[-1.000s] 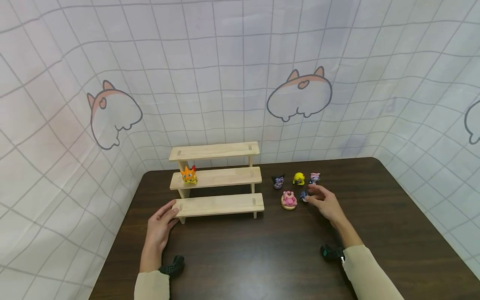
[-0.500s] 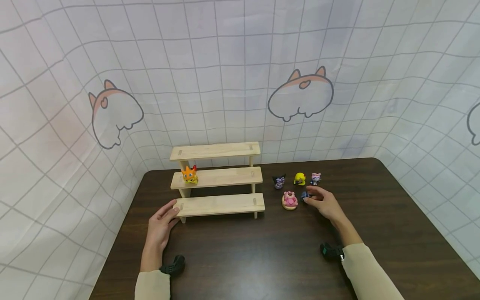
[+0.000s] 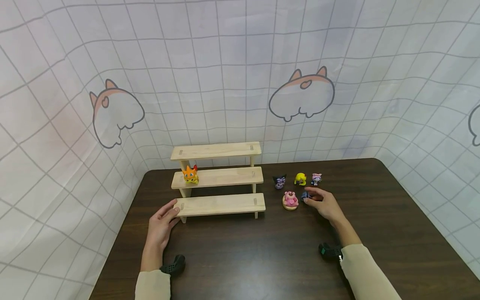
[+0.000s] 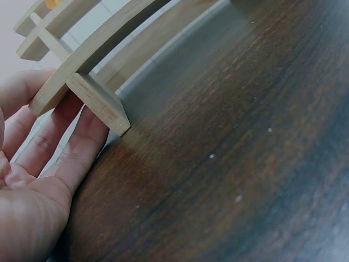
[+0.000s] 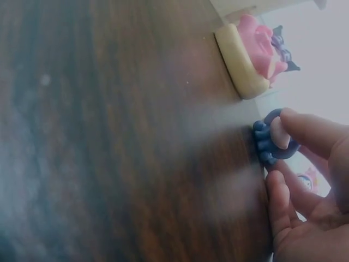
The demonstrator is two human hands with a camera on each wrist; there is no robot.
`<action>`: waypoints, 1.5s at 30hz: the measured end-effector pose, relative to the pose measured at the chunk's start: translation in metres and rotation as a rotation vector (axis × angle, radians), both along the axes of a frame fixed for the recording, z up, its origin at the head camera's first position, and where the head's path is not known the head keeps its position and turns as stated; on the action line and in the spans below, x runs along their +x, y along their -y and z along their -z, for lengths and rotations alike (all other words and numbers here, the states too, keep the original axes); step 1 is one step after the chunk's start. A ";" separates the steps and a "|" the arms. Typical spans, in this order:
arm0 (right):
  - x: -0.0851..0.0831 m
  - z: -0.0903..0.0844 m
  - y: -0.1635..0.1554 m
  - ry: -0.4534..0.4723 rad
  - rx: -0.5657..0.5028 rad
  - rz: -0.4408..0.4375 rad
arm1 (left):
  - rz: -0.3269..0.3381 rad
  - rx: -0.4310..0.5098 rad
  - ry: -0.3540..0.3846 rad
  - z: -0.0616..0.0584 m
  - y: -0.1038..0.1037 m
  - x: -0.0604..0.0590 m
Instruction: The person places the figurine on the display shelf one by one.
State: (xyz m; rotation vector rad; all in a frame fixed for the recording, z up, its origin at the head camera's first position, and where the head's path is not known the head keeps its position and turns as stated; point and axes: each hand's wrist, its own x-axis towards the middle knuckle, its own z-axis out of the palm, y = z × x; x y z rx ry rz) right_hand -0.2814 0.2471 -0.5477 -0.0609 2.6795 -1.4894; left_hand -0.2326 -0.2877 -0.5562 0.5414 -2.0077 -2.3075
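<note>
Right hand (image 3: pixel 325 205): resting low on the dark wooden surface (image 3: pixel 262 254), fingers (image 5: pixel 305 128) curled round a small blue figure (image 3: pixel 304 195). The right wrist view shows a fingertip laid over the top of the figure and another finger below it, so the figure is pinched between them while it sits on the surface.

Blue figure: stands just right of the pink figure on a cream base (image 3: pixel 290 200), close beside it but apart.

Behind these, in a row toward the backdrop: a black figure (image 3: pixel 279 181), a yellow figure (image 3: pixel 300 178) and a pink-and-white figure (image 3: pixel 316 179), each apart from its neighbours.

Left hand (image 3: pixel 161 227): flat on the surface, fingers (image 4: pixel 76 155) straight and relaxed, gripping nothing. The fingertips touch the left end of the lowest step of the wooden three-step stand (image 3: pixel 219 179); in the left wrist view they lie against its foot.

Stand: upright at the rear left of the surface, steps rising toward the backdrop. An orange figure (image 3: pixel 190 174) sits at the left end of the middle step.

Backdrop: white gridded cloth printed with cartoon cats (image 3: pixel 301 96), hung behind and to both sides.

Both forearms wear pale sleeves, with a black wrist-mounted device (image 3: pixel 173 265) at each cuff.
</note>
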 end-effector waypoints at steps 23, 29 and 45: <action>0.004 0.002 -0.002 -0.015 -0.077 0.070 | -0.004 0.028 -0.003 0.001 0.001 0.000; 0.007 -0.001 0.000 -0.014 -0.102 0.079 | 0.006 0.024 -0.005 0.000 0.001 0.000; 0.018 -0.024 0.014 -0.073 -0.103 0.033 | 0.005 0.022 -0.007 0.000 0.001 0.000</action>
